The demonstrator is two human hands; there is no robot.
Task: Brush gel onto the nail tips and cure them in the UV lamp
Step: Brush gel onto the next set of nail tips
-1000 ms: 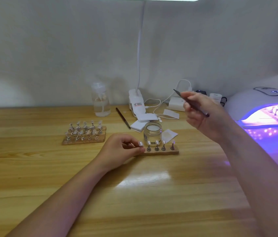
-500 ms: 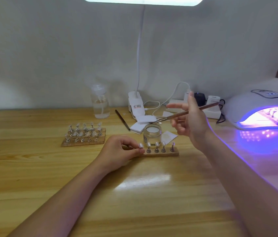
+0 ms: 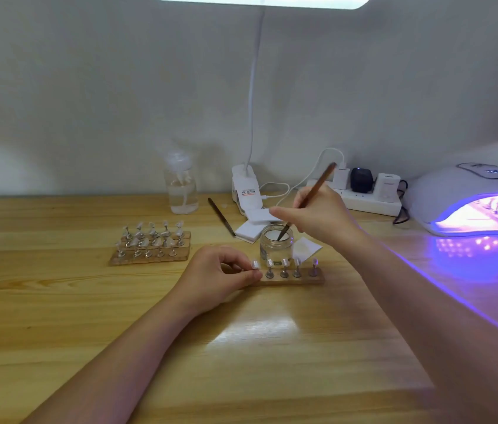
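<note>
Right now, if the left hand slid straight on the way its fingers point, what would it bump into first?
The left hand points right along the wooden strip, so it would probably first meet the nail tip at its fingertips, then the next stand.

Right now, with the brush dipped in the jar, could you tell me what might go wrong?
1. The right hand angles the brush into the small glass jar; a sideways pull could tip it onto the nail tip strip.
2. The left hand pinches only the strip's end, so brushing pressure may pivot it.
</note>
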